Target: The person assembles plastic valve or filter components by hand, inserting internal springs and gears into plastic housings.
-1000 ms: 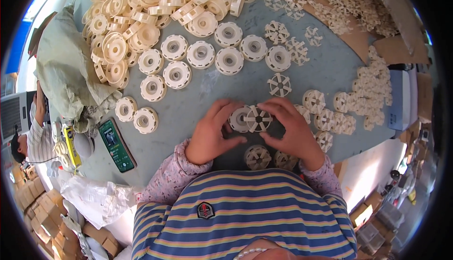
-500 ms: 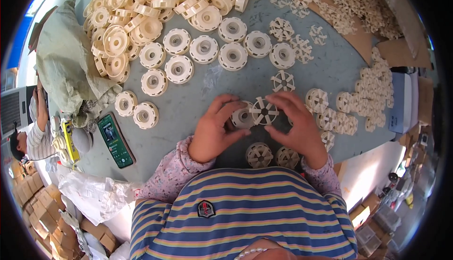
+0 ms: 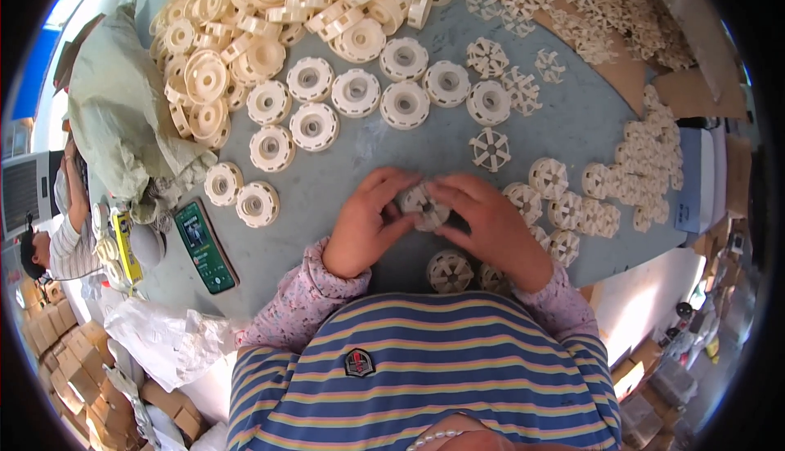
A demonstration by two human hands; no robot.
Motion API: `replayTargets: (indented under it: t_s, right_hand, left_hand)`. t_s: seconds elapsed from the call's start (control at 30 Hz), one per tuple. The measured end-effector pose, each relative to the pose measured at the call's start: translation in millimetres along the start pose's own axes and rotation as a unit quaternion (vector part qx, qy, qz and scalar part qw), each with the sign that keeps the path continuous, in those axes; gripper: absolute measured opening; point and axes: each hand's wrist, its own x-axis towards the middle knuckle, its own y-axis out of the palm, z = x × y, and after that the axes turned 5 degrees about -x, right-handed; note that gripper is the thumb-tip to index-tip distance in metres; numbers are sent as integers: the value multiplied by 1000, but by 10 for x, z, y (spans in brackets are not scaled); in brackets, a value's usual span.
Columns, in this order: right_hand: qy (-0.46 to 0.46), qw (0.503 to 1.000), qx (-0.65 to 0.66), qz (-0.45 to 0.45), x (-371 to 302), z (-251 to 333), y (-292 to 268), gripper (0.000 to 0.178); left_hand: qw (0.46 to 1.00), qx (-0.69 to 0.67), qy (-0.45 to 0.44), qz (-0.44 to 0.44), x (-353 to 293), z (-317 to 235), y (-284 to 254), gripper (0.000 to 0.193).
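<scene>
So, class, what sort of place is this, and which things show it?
Probably a small assembly workshop: a heap of cream plastic rings and a pile of small spoked pieces lie at the worktable, and stacked cardboard boxes stand at lower left.

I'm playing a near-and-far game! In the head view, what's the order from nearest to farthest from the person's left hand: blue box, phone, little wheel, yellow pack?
1. Little wheel: held between the left hand and right hand.
2. Phone: to the left.
3. Yellow pack: farther left, past the phone.
4. Blue box: far right, past the right hand.
</scene>
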Motion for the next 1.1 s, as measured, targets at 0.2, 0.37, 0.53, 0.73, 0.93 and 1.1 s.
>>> replayTargets:
  t_s: [0.2, 0.37, 0.53, 0.73, 0.93, 1.1]
  right_hand:
    - [20, 997, -40, -55, -104, -304, -424, 64]
    - [101, 979, -81, -160, 103, -572, -358, 61]
    - [106, 990, -31, -84, -74, -404, -260, 60]
    - [124, 990, -27, -62, -35, -412, -300, 62]
    - [26, 994, 2, -109, 286, -199, -322, 59]
    - [1, 997, 5, -79, 583, -22, -188, 58]
  left_hand:
    - [980, 141, 33, -138, 311, -180, -27, 59]
    - [917, 322, 147, -182, 847, -63, 79, 68]
    - [933, 312, 113, -143, 587, -84, 108, 67]
    - [968, 209, 64, -123, 267, -149, 136, 78]
    - [989, -32, 2, -141, 230, 50, 28, 62]
    - [976, -169, -59, -126, 230, 136, -35, 45]
